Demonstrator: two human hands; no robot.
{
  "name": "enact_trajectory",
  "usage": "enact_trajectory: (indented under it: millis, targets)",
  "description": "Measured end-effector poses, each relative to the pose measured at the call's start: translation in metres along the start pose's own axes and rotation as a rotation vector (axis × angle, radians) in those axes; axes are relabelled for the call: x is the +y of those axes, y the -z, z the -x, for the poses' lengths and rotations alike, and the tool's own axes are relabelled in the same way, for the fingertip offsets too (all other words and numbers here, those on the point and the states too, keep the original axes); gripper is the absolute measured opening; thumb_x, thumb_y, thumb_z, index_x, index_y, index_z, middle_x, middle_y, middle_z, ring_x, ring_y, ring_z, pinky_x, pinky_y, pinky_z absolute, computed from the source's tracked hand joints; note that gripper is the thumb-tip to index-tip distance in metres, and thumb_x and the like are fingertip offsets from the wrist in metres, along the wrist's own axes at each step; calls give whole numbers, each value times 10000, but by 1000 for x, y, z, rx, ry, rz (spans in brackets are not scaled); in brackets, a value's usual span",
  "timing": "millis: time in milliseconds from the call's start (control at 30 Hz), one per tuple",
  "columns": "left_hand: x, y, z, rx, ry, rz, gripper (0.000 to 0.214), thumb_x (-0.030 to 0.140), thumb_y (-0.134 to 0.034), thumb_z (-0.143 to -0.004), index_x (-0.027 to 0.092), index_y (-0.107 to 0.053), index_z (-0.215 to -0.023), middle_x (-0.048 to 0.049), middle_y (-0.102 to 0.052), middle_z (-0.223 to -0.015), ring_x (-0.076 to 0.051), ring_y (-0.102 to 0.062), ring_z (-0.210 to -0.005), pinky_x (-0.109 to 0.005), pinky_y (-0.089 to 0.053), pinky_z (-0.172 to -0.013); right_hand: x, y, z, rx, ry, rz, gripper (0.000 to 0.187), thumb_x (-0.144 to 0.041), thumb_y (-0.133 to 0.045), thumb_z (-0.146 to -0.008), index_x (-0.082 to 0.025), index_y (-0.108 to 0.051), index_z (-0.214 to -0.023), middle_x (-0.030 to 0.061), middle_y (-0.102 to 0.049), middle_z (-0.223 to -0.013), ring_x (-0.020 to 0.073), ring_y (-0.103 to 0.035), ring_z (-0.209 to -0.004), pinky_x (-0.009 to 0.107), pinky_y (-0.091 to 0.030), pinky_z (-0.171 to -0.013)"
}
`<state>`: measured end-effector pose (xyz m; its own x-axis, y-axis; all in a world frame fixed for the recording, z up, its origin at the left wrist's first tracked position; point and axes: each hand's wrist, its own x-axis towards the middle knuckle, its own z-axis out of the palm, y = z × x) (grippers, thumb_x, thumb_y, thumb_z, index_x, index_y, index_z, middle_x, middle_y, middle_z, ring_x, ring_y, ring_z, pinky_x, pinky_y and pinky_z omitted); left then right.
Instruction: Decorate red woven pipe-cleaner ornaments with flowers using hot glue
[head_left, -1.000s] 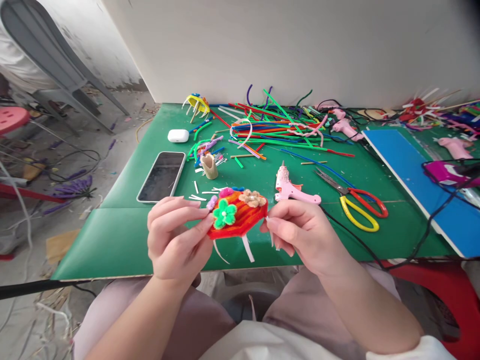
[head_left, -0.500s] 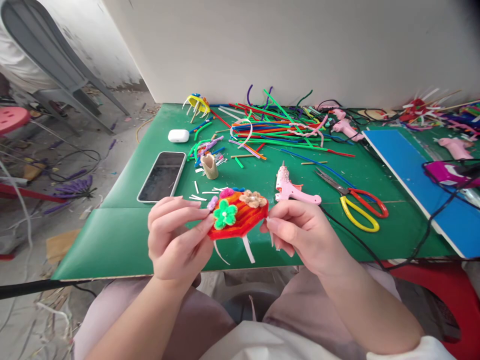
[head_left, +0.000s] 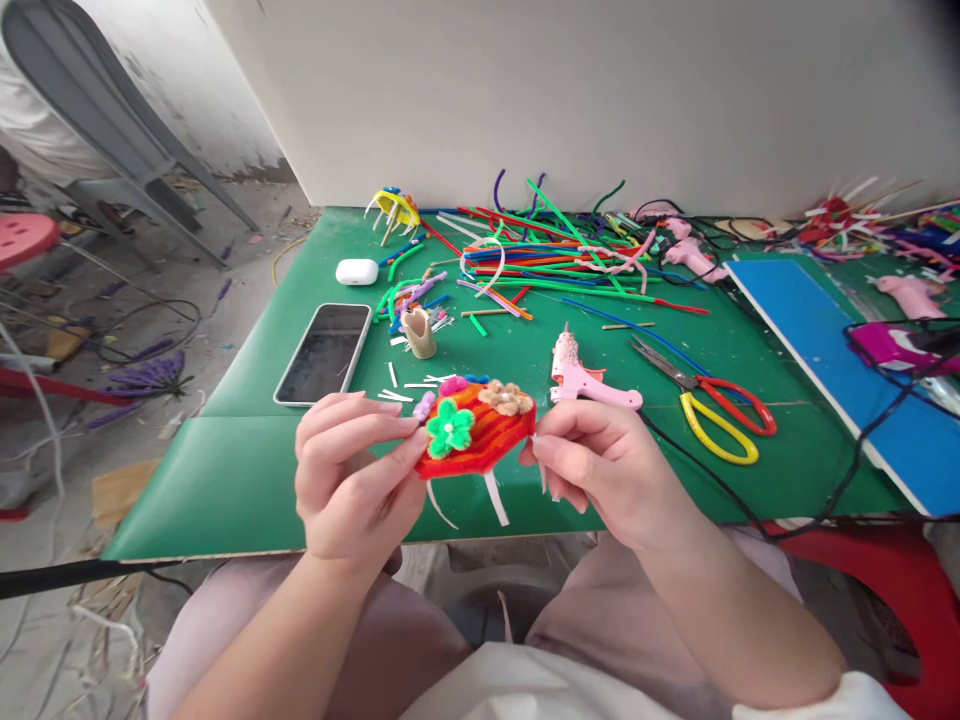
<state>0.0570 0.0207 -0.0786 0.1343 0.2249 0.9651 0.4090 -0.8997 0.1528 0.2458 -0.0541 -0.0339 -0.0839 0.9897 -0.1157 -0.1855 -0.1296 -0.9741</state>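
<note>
Between my hands, above the table's front edge, is a red and orange pipe-cleaner umbrella top (head_left: 480,445), tilted, with white strips hanging below its rim. It bears a green flower (head_left: 450,429), a tan flower (head_left: 508,398) and smaller purple and pink pieces. My left hand (head_left: 358,470) pinches its left edge between thumb and fingers. At the right corner, my right hand (head_left: 600,455) has thumb and forefinger closed on the rim, where a white strip shows. Just beyond the right hand lies a pink glue gun (head_left: 585,378).
On the green table (head_left: 225,490) are a phone (head_left: 324,352), a white earbud case (head_left: 357,271), a bamboo cup (head_left: 418,333), scissors (head_left: 705,397) and heaped pipe cleaners (head_left: 555,260). A yellow umbrella top (head_left: 396,207) stands behind. A blue board (head_left: 840,370) and cables lie right.
</note>
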Motion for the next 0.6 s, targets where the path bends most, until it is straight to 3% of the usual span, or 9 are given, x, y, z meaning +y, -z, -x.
enact_trajectory:
  millis: [267, 600]
  targets:
    - [-2, 0, 0, 10, -29, 40, 133, 130, -654, -620, 202, -574, -698, -19, -593, -827, -182, -577, -755, -389, -478, -627, 0, -1, 1, -14, 11, -38, 151, -304, -632, -765, -186, -619, -672, -60, -540, -515, 18, -401, -389, 106, -303, -326]
    - [-1, -8, 1, 49, 91, 26, 118, 251, -670, -718, 226, -575, -783, -6, -588, -821, -170, -571, -771, -370, -490, -645, 1, 0, -1, -15, 4, -102, 190, -347, -610, -787, -180, -610, -699, -57, -548, -523, 13, -374, -368, 120, -283, -328]
